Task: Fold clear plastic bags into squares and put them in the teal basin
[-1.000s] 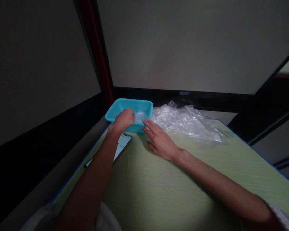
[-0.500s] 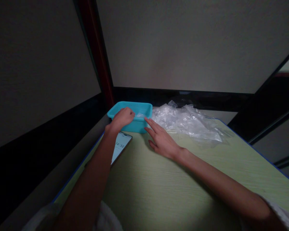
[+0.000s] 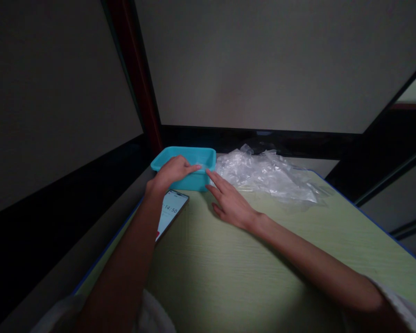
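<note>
A turquoise plastic tub (image 3: 201, 157) stands at the far left corner of a pale green table (image 3: 249, 277). My left hand (image 3: 171, 171) rests over the tub's near rim, its fingers stretched toward the inside, where something clear and pale lies. My right hand (image 3: 229, 201) lies flat on the table just right of the tub, fingers spread, fingertips close to the tub's near right corner. It holds nothing.
A heap of crumpled clear plastic bags (image 3: 266, 175) lies right of the tub along the far edge. A phone (image 3: 169, 215) with a lit screen sits under my left forearm near the table's left edge. Grey walls and a dark red post enclose the corner.
My left hand has gone from a closed fist inside the tub to stretched fingers over its near rim. The right hand has barely moved. The view tilted slightly.
</note>
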The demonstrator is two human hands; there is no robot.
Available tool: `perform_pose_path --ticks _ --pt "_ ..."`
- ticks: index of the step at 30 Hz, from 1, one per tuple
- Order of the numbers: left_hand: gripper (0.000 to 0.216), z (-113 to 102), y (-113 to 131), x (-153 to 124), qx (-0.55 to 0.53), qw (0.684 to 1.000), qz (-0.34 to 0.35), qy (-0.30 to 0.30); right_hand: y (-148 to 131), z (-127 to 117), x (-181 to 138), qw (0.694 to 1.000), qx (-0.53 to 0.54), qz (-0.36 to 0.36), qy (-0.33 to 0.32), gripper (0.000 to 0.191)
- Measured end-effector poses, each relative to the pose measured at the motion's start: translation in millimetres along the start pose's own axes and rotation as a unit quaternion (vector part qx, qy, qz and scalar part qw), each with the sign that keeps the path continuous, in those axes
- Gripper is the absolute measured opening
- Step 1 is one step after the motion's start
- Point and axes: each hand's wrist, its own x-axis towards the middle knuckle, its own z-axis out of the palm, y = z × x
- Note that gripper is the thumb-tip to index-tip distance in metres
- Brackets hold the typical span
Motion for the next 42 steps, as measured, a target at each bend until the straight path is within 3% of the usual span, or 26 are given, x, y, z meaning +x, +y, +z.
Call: perform_pose_path --ticks 5,10,19,27,30,36,37,38,40,42 --pt "0.049 5 -1 0 0.013 0.999 -0.008 0.037 -1 0 0 1.0 0.007 0.002 -0.004 0.053" --pt "0.028 11 4 -1 0.023 0.994 -0.015 0.106 -3 -6 -3 1.0 0.014 0.011 -0.007 0.051" --pt "0.025 -6 56 -28 0.023 0.971 0.013 0.238 -8 -17 -10 0.999 0.02 0.027 -0.025 0.044" --pt "0.018 6 73 -64 0.016 0.947 0.139 0.287 -11 -14 -9 0.999 0.022 0.027 -0.026 0.041" --pt "0.017 18 70 -79 -0.019 0.924 0.217 0.314 -10 -13 -10 0.999 0.023 0.027 -0.024 0.038" --pt "0.016 50 71 -111 -0.074 0.874 0.301 0.374 -10 -10 -11 0.999 0.016 0.033 -0.041 0.035" --pt "0.02 57 73 -115 -0.08 0.866 0.326 0.372 -10 -10 -11 0.998 0.013 0.036 -0.046 0.033" --pt "0.023 64 77 -120 -0.085 0.851 0.393 0.339 -10 -11 -11 0.998 0.01 0.039 -0.051 0.032" --pt "0.027 78 87 -130 -0.094 0.808 0.527 0.244 -11 -12 -11 0.997 0.006 0.042 -0.06 0.032" --pt "0.029 88 100 -139 -0.095 0.774 0.614 0.123 -12 -13 -10 0.997 0.006 0.042 -0.066 0.033"
